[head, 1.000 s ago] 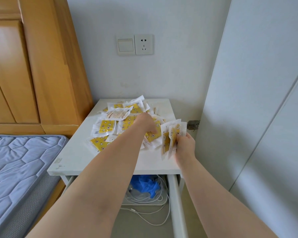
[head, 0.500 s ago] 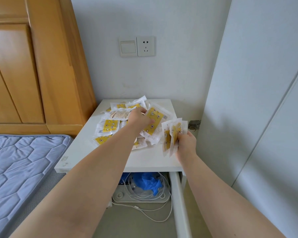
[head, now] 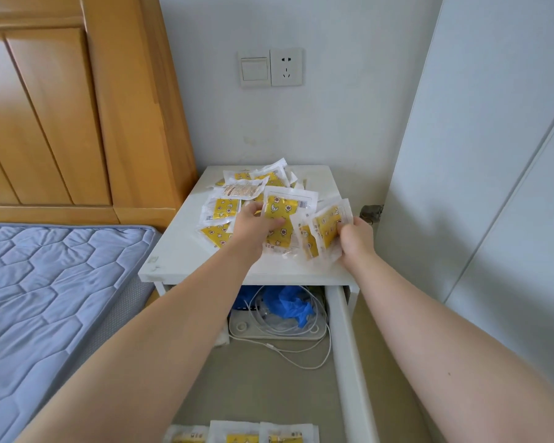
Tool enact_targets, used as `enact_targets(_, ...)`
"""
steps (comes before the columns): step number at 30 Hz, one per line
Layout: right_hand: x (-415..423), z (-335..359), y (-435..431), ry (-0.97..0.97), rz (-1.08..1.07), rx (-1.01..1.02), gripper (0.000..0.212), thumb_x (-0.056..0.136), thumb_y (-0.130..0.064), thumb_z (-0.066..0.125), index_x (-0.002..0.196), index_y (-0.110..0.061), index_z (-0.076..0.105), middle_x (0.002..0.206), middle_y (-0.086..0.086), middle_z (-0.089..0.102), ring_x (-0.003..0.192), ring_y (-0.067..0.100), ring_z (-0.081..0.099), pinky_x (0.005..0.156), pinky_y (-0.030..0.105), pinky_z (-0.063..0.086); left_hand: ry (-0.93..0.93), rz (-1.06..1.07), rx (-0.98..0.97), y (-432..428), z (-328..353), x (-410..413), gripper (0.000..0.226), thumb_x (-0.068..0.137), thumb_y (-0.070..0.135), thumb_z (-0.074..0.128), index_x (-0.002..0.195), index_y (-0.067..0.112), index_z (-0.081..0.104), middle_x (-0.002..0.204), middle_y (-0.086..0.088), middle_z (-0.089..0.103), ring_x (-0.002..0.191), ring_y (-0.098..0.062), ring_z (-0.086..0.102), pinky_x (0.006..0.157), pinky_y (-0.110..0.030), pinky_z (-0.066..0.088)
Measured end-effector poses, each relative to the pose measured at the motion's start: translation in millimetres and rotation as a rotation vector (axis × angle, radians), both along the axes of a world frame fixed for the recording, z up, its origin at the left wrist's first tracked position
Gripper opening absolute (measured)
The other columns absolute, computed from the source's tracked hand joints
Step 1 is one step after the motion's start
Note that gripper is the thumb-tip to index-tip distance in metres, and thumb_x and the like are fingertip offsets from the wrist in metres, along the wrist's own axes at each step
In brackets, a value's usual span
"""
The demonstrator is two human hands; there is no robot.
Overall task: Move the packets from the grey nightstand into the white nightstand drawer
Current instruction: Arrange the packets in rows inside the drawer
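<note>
Several yellow-and-white packets (head: 237, 190) lie in a heap on top of the white nightstand (head: 179, 254). My left hand (head: 253, 225) pinches one packet (head: 282, 209) and holds it up over the heap. A small fan of packets (head: 325, 230) is gripped in my right hand (head: 355, 239) above the top's right front part. Under the top, the drawer (head: 346, 343) is pulled out towards me. A few packets (head: 243, 433) lie at its near end, at the bottom edge of the view.
At the drawer's back lie a white power strip (head: 275, 330), white cables (head: 301, 356) and blue gloves (head: 285, 303). A bed with a blue mattress (head: 45, 289) and a wooden headboard (head: 77, 107) stands left. A white wardrobe (head: 493, 155) stands right. A wall socket (head: 286, 67) is above.
My left hand has picked one packet out of the heap and brought it towards the right hand's bundle. The view has shifted back, showing more of the drawer.
</note>
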State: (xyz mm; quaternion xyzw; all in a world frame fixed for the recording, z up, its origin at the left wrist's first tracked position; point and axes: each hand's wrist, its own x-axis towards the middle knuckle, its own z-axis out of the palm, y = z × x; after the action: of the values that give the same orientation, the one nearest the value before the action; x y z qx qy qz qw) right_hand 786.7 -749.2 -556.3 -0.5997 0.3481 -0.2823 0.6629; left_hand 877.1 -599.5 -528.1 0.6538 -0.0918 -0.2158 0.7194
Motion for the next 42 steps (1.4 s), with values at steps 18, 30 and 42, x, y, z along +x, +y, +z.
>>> enact_targets(18,-61,-64,103,0.222,0.195,-0.629,0.015,0.097,-0.008,0.043,0.093,-0.010,0.057,0.085,0.000,0.059,0.079,0.012,0.055,0.066,0.022,0.044,0.163,-0.421,-0.019,121,-89,-67,0.033,0.092,-0.009,0.048,0.121,0.005,0.056,0.115,-0.015,0.067,0.105,-0.031,0.066,0.088,-0.048,0.053)
enact_targets(30,-57,-104,114,1.094,0.885,-0.684,0.028,0.095,-0.012,0.049,0.120,-0.005,0.060,0.105,0.010,0.062,0.089,0.022,0.058,0.070,0.028,0.041,-0.074,-0.382,0.749,126,-134,-37,0.033,0.086,0.004,0.061,0.117,0.012,0.056,0.111,-0.008,0.065,0.101,-0.026,0.063,0.084,-0.040,0.051)
enact_targets(42,-88,-131,160,1.721,1.652,-1.194,0.025,0.095,-0.004,0.045,0.112,0.004,0.062,0.099,0.011,0.059,0.077,0.021,0.049,0.078,0.032,0.043,0.105,-0.397,0.704,124,-145,-49,0.034,0.089,-0.003,0.057,0.120,0.010,0.059,0.113,-0.010,0.066,0.100,-0.027,0.064,0.077,-0.041,0.050)
